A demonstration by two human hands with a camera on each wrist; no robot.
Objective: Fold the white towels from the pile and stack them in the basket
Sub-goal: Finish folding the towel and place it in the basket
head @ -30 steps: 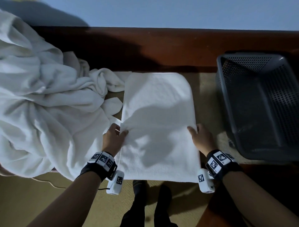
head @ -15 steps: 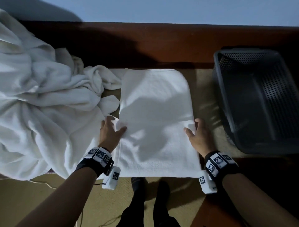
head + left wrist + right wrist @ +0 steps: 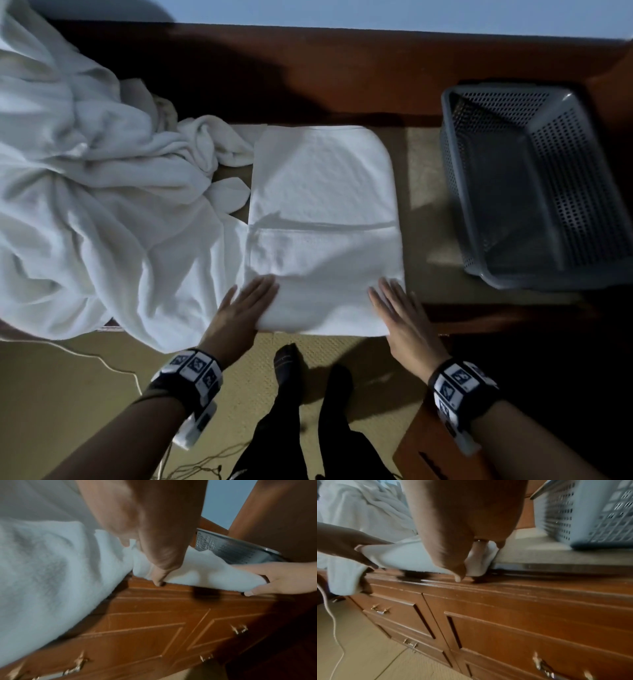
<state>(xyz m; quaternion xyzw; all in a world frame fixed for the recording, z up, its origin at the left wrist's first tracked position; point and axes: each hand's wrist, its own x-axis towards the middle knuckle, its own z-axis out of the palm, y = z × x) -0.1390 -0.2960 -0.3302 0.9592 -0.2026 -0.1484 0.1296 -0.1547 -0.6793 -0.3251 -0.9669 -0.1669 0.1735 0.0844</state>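
Note:
A folded white towel lies flat on the beige mat, with a layer edge running across its middle. My left hand is at its near left corner and my right hand at its near right corner. Fingers lie straight on top. The wrist views show each thumb under the towel's near edge, so both hands pinch it. The crumpled pile of white towels fills the left and touches the folded towel. The grey perforated basket stands to the right with nothing in it.
The mat covers a brown wooden dresser with drawers and metal handles. A dark wooden ledge runs along the back. A white cable trails on the floor. My legs in dark socks stand at the dresser's front.
Both hands slid back from the towel's side edges to its near corners, and their fingers flattened on top. The towel, pile and basket have stayed in place.

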